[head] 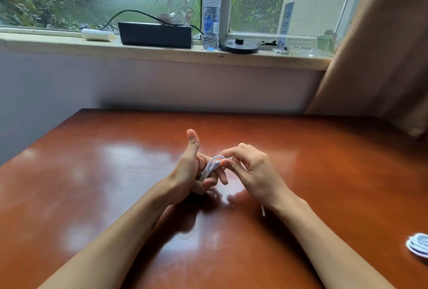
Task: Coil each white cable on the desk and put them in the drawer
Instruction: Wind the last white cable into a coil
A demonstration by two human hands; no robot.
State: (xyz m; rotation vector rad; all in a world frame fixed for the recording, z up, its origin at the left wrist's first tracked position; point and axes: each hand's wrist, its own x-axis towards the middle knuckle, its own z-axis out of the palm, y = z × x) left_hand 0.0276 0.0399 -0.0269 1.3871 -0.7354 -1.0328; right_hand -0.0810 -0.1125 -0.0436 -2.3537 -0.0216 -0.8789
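A loop of the white cable [212,164] is pinched by the fingers [231,150] of the right hand [252,168]; the coil itself is gripped in the curled left hand [192,173], thumb raised. Its long axis is slanted up toward the right hand — the loose tail [263,210] is seen beneath that wrist, over the surface [115,173].

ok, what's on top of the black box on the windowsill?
A tangle of white cords with a white adapter sits on the black box; a dark cable runs onto it. The box's top face is hidden at this angle, so plugs can't be seen.
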